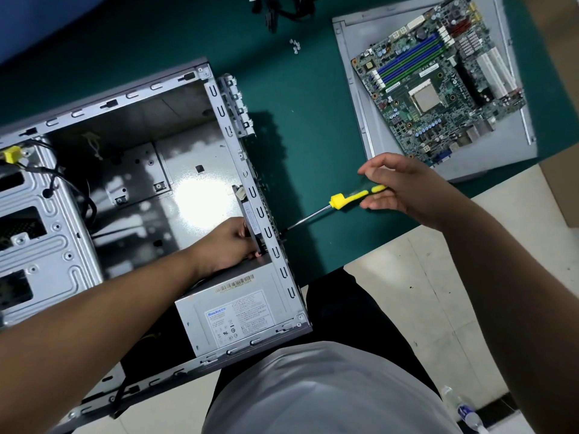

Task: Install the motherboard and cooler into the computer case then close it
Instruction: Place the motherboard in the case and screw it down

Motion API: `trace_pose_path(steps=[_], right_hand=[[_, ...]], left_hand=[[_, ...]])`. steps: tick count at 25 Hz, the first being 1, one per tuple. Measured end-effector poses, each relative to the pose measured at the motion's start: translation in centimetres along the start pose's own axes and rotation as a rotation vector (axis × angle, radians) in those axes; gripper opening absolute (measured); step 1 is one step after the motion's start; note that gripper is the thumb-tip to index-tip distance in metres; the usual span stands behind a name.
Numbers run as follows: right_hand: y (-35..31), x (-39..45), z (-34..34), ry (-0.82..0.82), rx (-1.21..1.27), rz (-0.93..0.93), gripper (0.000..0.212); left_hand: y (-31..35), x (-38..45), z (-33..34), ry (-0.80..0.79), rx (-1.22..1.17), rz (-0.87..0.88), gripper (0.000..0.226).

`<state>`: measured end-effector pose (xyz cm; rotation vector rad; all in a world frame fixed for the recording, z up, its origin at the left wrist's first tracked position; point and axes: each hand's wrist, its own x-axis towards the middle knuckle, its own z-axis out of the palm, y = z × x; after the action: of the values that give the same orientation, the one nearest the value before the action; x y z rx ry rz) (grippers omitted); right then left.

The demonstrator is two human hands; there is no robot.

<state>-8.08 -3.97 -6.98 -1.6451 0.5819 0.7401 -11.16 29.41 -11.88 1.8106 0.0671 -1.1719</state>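
While the left grip (232, 242) pinches a fan (250, 214) inside the case (219, 98), the right grip (404, 186) holds the screwdriver (341, 200).

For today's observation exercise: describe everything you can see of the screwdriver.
The screwdriver has a yellow and dark green handle and a thin bare metal shaft. It lies slanted, tip against the outside rear wall of the computer case, handle up and away. The right hand holds the handle end with loosely curled fingers.

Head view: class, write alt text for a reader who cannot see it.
A person's right hand drives a yellow-handled screwdriver into the rear wall of an open computer case, while the left hand steadies a part inside. The motherboard lies apart on a grey panel.
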Motion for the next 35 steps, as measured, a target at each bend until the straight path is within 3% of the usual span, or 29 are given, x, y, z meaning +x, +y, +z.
trace_pose_path(steps=[2, 4, 7, 9, 11, 13, 14, 16, 18, 20, 21, 24, 25, 27, 30, 32, 35], right_hand=[[-0.1, 0.3, 0.8, 0.103, -0.273, -0.033, 0.039], [-0.1, 0.8, 1.3, 0.147, -0.341, 0.037, 0.046], [-0.1, 0.8, 0.6, 0.002, 0.084, 0.122, 0.021], [-0.3, 0.4, -0.4, -0.121, 0.302, 0.07, 0.024], [-0.9, 0.4, -0.1, -0.069, 0.077, 0.032, 0.022], [-1.1, 1.0, 0.8, 0.047, -0.3, 0.063, 0.041], [-1.1, 1.5, 1.1, 0.06, -0.344, 0.128, 0.046], [-1.1, 2.4, 1.1, 0.032, -0.184, 0.219, 0.032], [-0.9, 2.6, -0.3, -0.081, 0.019, 0.167, 0.015], [-0.9, 2.2, -1.3, -0.151, 0.107, 0.083, 0.014], [-0.9, 2.0, -1.3, -0.131, 0.049, 0.064, 0.016], [-1.0, 2.0, 0.5, 0.031, -0.338, 0.083, 0.049], [-1.0, 2.2, 0.9, 0.077, -0.336, 0.126, 0.051], [-1.2, 2.3, 1.0, 0.088, -0.148, 0.203, 0.029], [-1.7, 1.7, -1.1, -0.058, 0.008, 0.106, 0.008], [-1.8, 1.1, -1.0, -0.017, -0.049, 0.034, 0.02], [-1.6, 1.7, 1.4, 0.185, -0.539, 0.024, 0.059]], left_hand=[[-0.1, 0.1, 0.0, 0.013, -0.006, 0.0, 0.015], [-0.2, 0.1, 0.1, 0.017, -0.01, 0.012, 0.015], [-0.3, 0.1, 0.2, 0.021, -0.036, 0.033, 0.018], [-0.3, 0.1, 0.3, 0.015, -0.046, 0.054, 0.016], [-0.4, 0.2, 0.2, 0.007, -0.042, 0.077, 0.014], [-0.5, 0.3, 0.1, 0.014, -0.046, 0.084, 0.014], [-0.6, 0.3, 0.1, 0.016, -0.048, 0.087, 0.015], [-0.7, 0.3, 0.2, 0.016, -0.052, 0.093, 0.015], [-0.8, 0.4, 0.2, 0.014, -0.053, 0.09, 0.014], [-0.8, 0.5, 0.2, 0.02, -0.052, 0.078, 0.013], [-0.8, 0.5, 0.2, 0.024, -0.052, 0.075, 0.014], [-0.8, 0.5, 0.3, 0.032, -0.052, 0.081, 0.014], [-0.7, 0.4, 0.3, 0.033, -0.047, 0.085, 0.013], [-0.7, 0.5, 0.2, 0.033, -0.043, 0.09, 0.013], [-0.5, 0.3, 0.3, 0.026, -0.049, 0.089, 0.013], [-0.3, 0.2, 0.4, 0.026, -0.054, 0.076, 0.013], [-0.2, 0.3, 0.5, 0.031, -0.055, 0.068, 0.015]])
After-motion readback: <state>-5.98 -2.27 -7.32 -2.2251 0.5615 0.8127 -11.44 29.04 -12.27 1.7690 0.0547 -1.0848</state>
